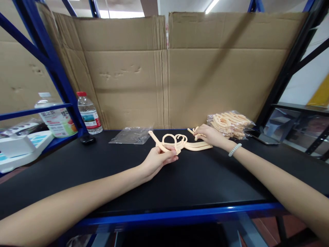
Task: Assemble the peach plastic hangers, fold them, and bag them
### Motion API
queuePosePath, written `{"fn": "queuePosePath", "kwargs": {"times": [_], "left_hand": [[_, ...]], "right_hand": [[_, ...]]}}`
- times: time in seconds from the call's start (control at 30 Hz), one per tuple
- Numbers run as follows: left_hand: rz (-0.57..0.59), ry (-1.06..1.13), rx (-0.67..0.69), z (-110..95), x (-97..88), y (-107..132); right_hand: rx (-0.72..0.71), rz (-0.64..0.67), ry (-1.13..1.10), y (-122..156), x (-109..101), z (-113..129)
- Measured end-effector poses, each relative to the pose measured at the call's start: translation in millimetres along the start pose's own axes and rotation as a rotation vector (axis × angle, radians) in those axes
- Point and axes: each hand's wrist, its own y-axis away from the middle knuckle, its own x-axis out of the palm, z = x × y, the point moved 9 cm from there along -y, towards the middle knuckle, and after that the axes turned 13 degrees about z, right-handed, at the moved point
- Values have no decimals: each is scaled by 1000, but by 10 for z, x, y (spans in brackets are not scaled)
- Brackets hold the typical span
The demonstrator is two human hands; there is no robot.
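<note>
A small stack of cream plastic hangers (180,142) lies on the black shelf top (195,178). My left hand (158,159) is closed on the left arm of the stack, fingers curled round it near the hooks. My right hand (209,134) pinches a small cream plastic piece (192,131) at the right end of the stack. A white bead bracelet (234,149) is on my right wrist. Just behind my right hand lies a clear bag of more cream hangers (230,124).
An empty clear plastic bag (131,135) lies left of the hangers. A water bottle (88,113), a larger bottle (55,118) and white boxes (19,149) stand at the left by a blue rack post (60,75). A phone (262,137) lies at the right. Cardboard (164,72) walls the back.
</note>
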Motion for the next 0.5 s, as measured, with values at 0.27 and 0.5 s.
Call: {"fn": "queuePosePath", "kwargs": {"times": [0.27,0.5], "left_hand": [[8,15,-7,1,4,-1],[-5,41,-31,44,-29,-4]], "right_hand": [[-65,61,53,-90,216,-73],[100,-296,-531,125,-215,11]]}}
